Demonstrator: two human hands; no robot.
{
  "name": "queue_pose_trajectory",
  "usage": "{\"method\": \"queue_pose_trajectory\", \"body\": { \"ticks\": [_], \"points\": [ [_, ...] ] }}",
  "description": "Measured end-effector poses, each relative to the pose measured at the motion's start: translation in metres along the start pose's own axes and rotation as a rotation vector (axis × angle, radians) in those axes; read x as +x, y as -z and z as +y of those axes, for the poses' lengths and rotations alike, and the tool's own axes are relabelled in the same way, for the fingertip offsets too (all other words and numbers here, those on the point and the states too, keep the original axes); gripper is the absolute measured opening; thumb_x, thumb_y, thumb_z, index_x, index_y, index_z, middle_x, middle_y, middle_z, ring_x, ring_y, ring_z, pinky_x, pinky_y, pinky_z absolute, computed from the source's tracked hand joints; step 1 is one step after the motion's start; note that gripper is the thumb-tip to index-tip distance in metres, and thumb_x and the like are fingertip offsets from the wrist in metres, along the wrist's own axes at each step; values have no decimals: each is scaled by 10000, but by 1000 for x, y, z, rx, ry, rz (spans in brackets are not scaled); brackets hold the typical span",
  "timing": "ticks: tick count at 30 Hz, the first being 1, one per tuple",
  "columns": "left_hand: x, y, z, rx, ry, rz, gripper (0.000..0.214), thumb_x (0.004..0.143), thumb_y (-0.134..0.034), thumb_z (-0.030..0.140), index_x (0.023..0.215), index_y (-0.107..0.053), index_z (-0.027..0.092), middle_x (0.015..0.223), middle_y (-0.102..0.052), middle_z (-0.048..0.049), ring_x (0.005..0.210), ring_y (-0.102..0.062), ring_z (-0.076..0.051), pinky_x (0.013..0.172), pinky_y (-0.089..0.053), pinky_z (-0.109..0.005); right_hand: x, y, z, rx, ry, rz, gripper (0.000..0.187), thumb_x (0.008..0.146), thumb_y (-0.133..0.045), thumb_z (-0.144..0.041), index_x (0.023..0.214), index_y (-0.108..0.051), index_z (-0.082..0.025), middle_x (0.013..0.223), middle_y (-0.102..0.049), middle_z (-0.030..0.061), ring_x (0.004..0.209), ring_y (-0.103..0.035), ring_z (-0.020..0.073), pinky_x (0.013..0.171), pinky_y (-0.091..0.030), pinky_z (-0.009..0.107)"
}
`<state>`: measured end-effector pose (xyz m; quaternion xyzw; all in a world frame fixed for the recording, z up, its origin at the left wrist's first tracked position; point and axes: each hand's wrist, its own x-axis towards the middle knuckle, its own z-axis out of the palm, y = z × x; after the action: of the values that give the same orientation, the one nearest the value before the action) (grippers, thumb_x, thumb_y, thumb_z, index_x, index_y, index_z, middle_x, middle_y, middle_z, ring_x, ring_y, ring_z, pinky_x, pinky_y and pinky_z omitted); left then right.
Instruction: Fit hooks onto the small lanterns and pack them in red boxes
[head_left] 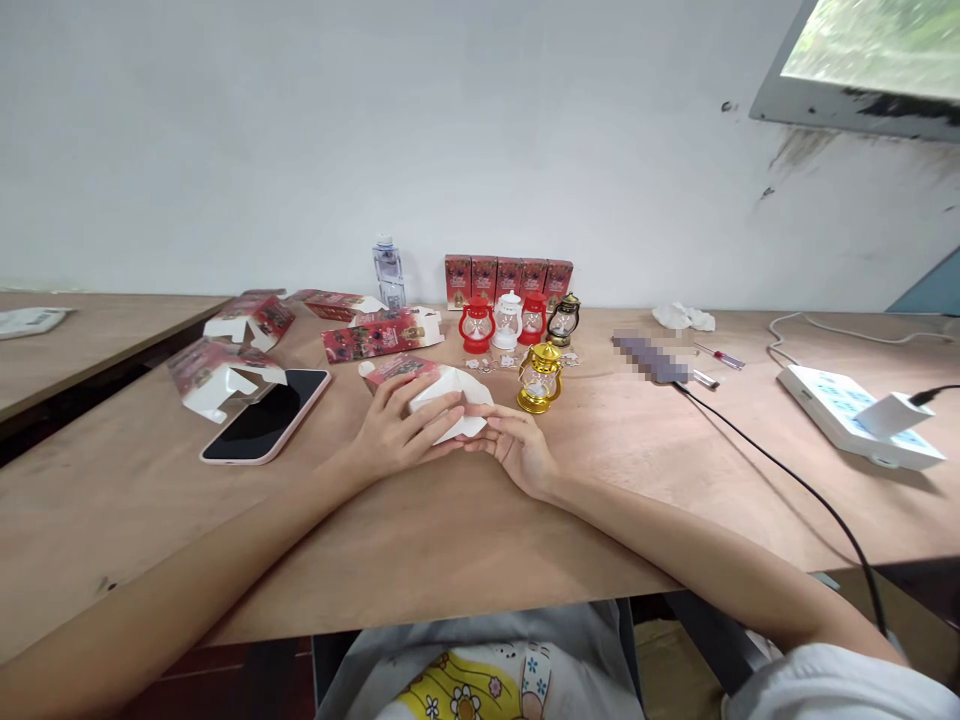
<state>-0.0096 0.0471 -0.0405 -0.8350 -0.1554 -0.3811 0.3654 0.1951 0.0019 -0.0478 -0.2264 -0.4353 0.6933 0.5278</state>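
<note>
While your left hand (pixel 394 430) grips the red-and-white box (pixel 450 382) from above, apparently to steady it, your right hand (pixel 521 450) pinches the white flaps at its end, just over the bench (pixel 420 560). The gold lantern (pixel 539 385) stands near that hand, perhaps for easy reach. Your fingers hide the box's inside; blurring masks the dark item (pixel 656 365) farther right.

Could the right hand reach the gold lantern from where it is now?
Probably yes: the gold lantern stands just beyond the right hand, with nothing visible between them, though that hand's fingers touch the box.
</note>
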Motion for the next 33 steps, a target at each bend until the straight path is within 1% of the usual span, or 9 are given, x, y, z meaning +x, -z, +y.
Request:
{"method": "queue_pose_trajectory", "body": {
  "ticks": [3, 6, 11, 15, 18, 22, 25, 28, 33],
  "points": [
    [-9, -3, -4, -38, 69, -59, 349, 820, -644, 370, 1145, -518, 354, 1006, -702, 21, 1108, -607, -245, 951, -451, -435, -1, 0, -1, -35, 18, -5, 242, 702, -697, -340, 896, -696, -193, 780, -733, 28, 777, -699, 179, 733, -554, 327],
    [-11, -2, -4, -77, 97, -110, 313, 833, -618, 337, 1132, -525, 350, 1012, -696, 16, 1135, -593, -250, 940, -466, -427, -4, -3, 1, -126, 73, 21, 234, 701, -719, -349, 865, -653, -196, 743, -722, 17, 699, -673, 146, 669, -536, 288],
    [2, 5, 0, -34, -86, 78, 311, 793, -653, 265, 1084, -550, 309, 998, -701, 17, 1195, -538, -256, 922, -491, -409, -8, -7, 5, -335, 228, 126, 319, 685, -750, -385, 802, -498, -227, 596, -583, -70, 477, -501, 78, 456, -417, 209],
    [8, 10, 0, -25, -103, 101, 273, 793, -616, 215, 1056, -575, 276, 960, -701, 8, 1182, -547, -259, 862, -518, -385, -7, -4, 4, -390, 366, 198, 389, 700, -746, -366, 781, -385, -247, 628, -489, -93, 453, -404, 58, 409, -336, 187],
    [6, 10, -2, -54, -112, 100, 246, 788, -619, 214, 1026, -583, 261, 948, -700, 7, 1193, -536, -257, 867, -519, -381, -8, 2, 2, -494, 421, 69, 317, 762, -695, -359, 956, -463, -265, 768, -530, -46, 585, -483, 84, 473, -387, 198],
    [5, 10, -1, -91, -182, 101, 137, 829, -586, 296, 948, -607, 231, 982, -686, -29, 1127, -575, -264, 848, -527, -403, -8, 8, -1, -532, 450, -123, 369, 873, -542, -410, 1218, -473, -298, 1042, -551, 28, 783, -549, 128, 615, -494, 260],
    [9, 12, 1, -95, -213, 117, 73, 806, -613, 259, 864, -605, 214, 973, -673, -26, 1077, -595, -249, 810, -547, -385, -5, 10, -3, -547, 413, -182, 314, 902, -506, -402, 1197, -526, -297, 1136, -545, 37, 889, -570, 143, 735, -519, 298],
    [17, 16, 4, -88, -237, 139, 78, 771, -658, 231, 810, -597, 203, 973, -657, -18, 1036, -607, -225, 781, -566, -361, -3, 9, -4, -557, 385, -249, 277, 863, -587, -385, 1117, -570, -277, 1141, -555, 38, 980, -575, 156, 847, -509, 322],
    [23, 17, 10, -111, -225, 178, 202, 711, -752, 247, 808, -580, 205, 953, -628, -7, 963, -633, -200, 778, -585, -351, -3, 7, 0, -514, 352, -221, 236, 773, -702, -356, 927, -566, -239, 988, -579, 16, 889, -603, 137, 788, -535, 296]
  ]
}}
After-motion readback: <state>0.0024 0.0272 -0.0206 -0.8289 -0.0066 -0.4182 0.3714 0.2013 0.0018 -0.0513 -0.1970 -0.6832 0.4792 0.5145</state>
